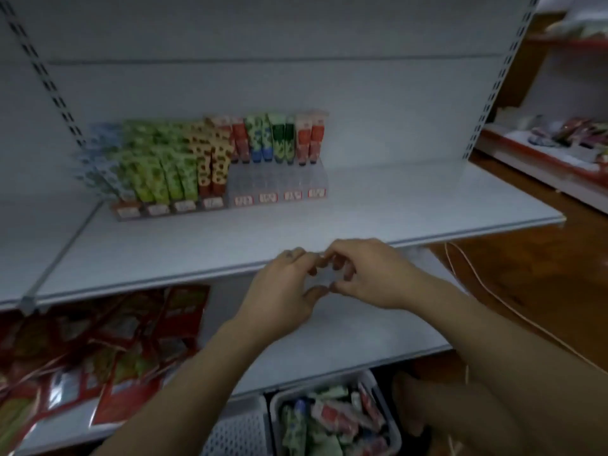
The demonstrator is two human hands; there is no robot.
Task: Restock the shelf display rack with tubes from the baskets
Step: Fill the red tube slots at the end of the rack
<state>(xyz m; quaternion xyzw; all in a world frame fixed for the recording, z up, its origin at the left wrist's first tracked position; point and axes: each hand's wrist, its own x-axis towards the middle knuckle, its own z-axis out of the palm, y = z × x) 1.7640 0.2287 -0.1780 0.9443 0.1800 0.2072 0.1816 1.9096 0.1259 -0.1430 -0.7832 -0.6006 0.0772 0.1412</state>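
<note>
Before shelf edge [164,278], left hand [283,291] and right hand [371,274] meet, fingers [343,255] curled, perhaps pinching something small; cannot tell.

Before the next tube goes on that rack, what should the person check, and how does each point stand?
1. Free slots in the display rack: ok, its right front rows are bare.
2. Stock in the basket: ok, tubes lie in it.
3. Tube in hand: cannot tell; the left hand and right hand meet at the fingertips, blurred.
4. Seating of the display rack on the shelf: ok.
</note>
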